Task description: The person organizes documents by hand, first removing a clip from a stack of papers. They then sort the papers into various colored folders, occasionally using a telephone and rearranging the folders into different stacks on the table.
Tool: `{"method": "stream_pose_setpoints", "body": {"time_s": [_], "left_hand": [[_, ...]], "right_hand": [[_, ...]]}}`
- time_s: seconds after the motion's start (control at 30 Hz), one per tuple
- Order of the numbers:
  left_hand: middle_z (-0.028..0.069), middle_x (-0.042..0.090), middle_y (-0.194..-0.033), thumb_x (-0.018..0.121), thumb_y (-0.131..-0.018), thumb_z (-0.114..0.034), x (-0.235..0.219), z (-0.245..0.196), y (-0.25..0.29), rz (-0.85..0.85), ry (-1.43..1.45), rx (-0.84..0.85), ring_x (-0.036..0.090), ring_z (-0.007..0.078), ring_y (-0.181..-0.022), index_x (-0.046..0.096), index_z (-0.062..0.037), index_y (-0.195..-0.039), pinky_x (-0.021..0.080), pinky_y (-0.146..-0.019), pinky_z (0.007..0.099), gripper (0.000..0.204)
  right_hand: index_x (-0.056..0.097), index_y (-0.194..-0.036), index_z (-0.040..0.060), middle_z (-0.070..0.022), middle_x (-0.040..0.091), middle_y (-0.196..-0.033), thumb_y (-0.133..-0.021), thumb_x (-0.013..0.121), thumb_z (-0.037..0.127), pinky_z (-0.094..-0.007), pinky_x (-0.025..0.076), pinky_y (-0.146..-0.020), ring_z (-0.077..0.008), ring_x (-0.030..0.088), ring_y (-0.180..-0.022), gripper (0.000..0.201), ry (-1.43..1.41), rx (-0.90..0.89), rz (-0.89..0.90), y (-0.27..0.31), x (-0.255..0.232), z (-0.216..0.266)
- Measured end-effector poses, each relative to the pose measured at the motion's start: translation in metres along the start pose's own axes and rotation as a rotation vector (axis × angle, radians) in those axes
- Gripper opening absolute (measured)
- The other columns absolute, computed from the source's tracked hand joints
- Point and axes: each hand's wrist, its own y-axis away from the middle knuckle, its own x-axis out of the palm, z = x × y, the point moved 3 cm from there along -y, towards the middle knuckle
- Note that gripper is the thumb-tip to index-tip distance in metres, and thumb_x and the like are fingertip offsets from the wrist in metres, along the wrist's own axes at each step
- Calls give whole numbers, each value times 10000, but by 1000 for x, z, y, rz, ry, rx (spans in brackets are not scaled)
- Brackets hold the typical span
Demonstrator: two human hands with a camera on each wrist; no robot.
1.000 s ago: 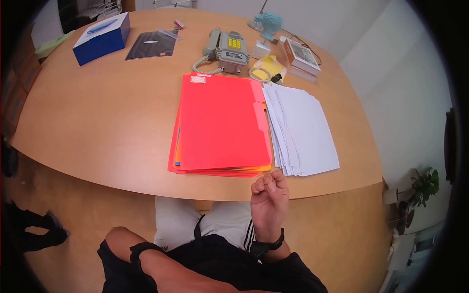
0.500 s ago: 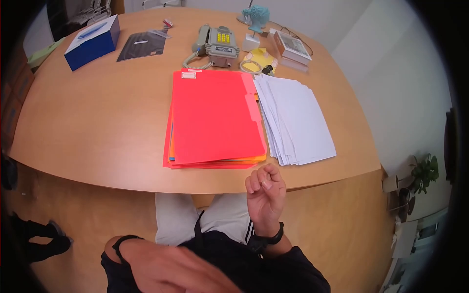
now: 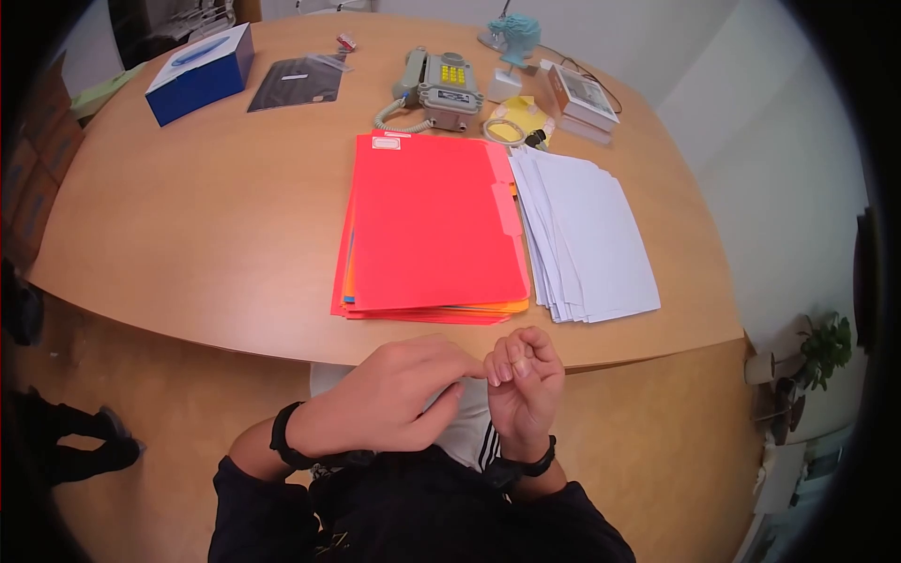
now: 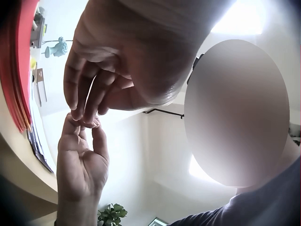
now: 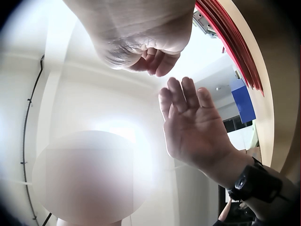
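Note:
My left hand [image 3: 385, 399] is above the table's near edge, back up, with loosely bent fingers whose tips reach those of my right hand [image 3: 526, 385]. The right palm faces up and its fingers curl in toward the thumb; no object shows in either hand. In the left wrist view the fingertips of my left hand [image 4: 136, 52] meet or nearly meet those of my right hand [image 4: 82, 165]. Beyond both hands lies a stack of red folders [image 3: 436, 225], orange and blue edges showing beneath. White papers [image 3: 591, 235] are piled along its right side.
Farther back on the table [image 3: 188, 235] are a blue-and-white box [image 3: 199, 89], a dark flat sleeve [image 3: 296, 84], a grey telephone [image 3: 450, 89], a yellow item [image 3: 521, 114], a teal figure [image 3: 514, 39] and books [image 3: 584, 98]. Someone's dark-clad legs [image 3: 94, 455] show at lower left.
My left hand has risen from near my body toward the table edge and come to the right hand's fingertips. The right hand stays curled near the edge. Folders and papers lie as before.

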Motion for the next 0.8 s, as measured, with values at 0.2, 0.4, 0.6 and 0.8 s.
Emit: {"method": "stream_pose_setpoints", "body": {"time_s": [0.2,0.4,0.6,0.8], "left_hand": [[133,652,-828,601,-793,32,6,3,-7,-83,-23,40,629,288,-710,667,18,-984,507,-643,374,202],[104,660,-787,657,-860,-48,4,3,-16,-26,74,-83,631,196,-665,662,8,-921,485,-562,294,84],[46,643,-703,707,-906,-162,1,14,-23,115,173,-233,579,97,-586,644,-3,-864,441,-523,251,176],[31,627,-719,684,-943,-193,5,43,-27,220,436,-357,539,56,-614,637,6,-875,430,-546,232,215]], "right_hand": [[530,-1209,5,-90,554,-887,-929,614,-23,-316,480,-700,-169,541,-775,294,54,-45,-6,4,-3,3],[525,-1097,11,-102,568,-891,-902,640,-46,-300,489,-670,-173,570,-765,233,148,-69,-31,3,-7,0],[515,-1090,5,-101,584,-908,-869,660,-89,-281,530,-731,-171,608,-815,281,258,-62,61,0,-10,0],[509,-1165,0,-158,622,-1063,-873,628,-103,-334,543,-804,-230,642,-963,332,251,59,113,-2,-19,1]]}}
